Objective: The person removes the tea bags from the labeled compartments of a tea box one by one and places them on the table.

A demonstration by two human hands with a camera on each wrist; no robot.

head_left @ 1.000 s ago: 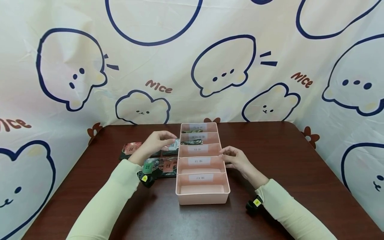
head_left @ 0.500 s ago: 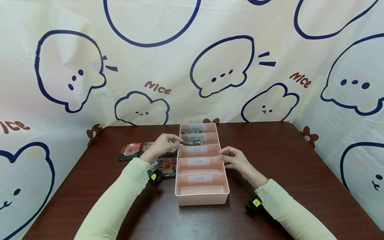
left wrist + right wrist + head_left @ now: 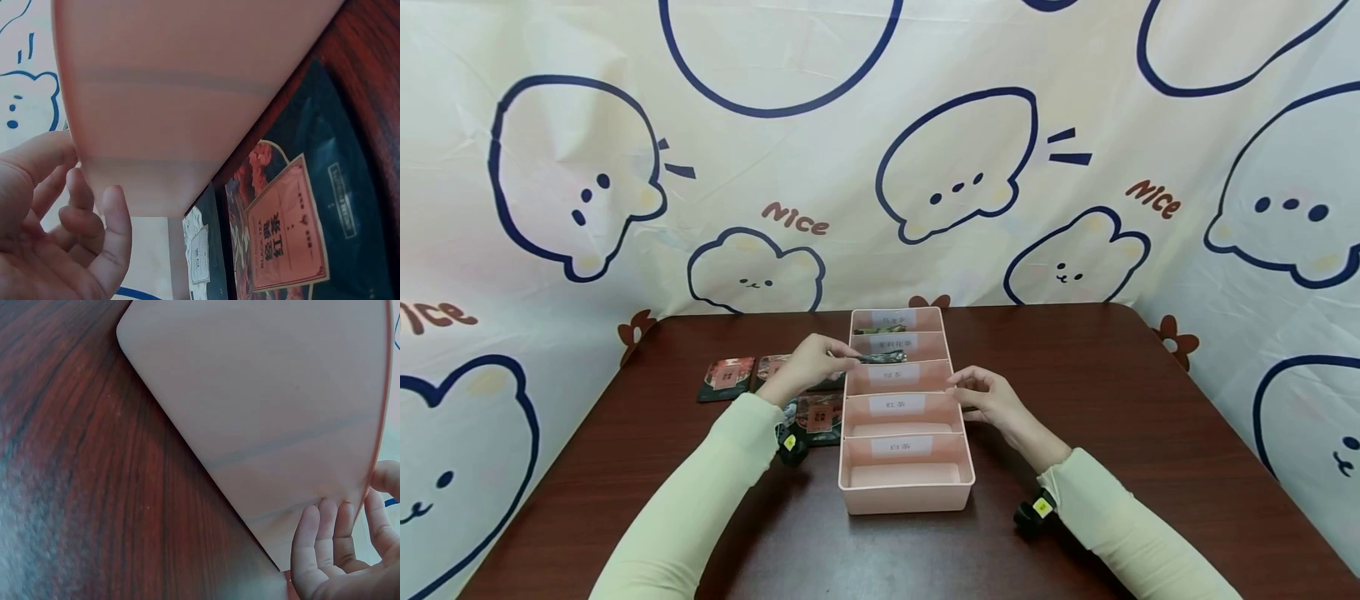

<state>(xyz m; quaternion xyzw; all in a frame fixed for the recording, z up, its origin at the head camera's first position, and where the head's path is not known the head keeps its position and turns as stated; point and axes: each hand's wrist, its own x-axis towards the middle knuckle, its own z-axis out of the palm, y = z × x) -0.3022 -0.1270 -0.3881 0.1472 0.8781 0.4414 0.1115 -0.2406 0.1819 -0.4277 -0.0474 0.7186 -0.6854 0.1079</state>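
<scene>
A long pink divided storage box [image 3: 906, 498] stands on the table, its compartments marked with white labels. My left hand [image 3: 811, 367] reaches over its left rim and pinches the near end of a dark tea sachet [image 3: 886, 357] lying in the second compartment from the back. In the left wrist view those fingertips are hidden behind the box wall. My right hand [image 3: 992, 402] grips the right rim, several fingers [image 3: 305, 534] lying against the outer wall. A green sachet [image 3: 880, 330] lies in the rearmost compartment. The three nearer compartments hold nothing.
Left of the box, several flat tea packets lie on the dark wooden table [image 3: 1105, 400]: a red-labelled one [image 3: 727, 377], a black tea packet [image 3: 284, 231] and a pale-labelled one [image 3: 199, 250]. My left forearm partly covers them. A cartoon-printed cloth [image 3: 842, 167] hangs behind.
My left hand has moved right, from above the flat packets to the box's left rim and the dark sachet. The right hand stays at the right rim.
</scene>
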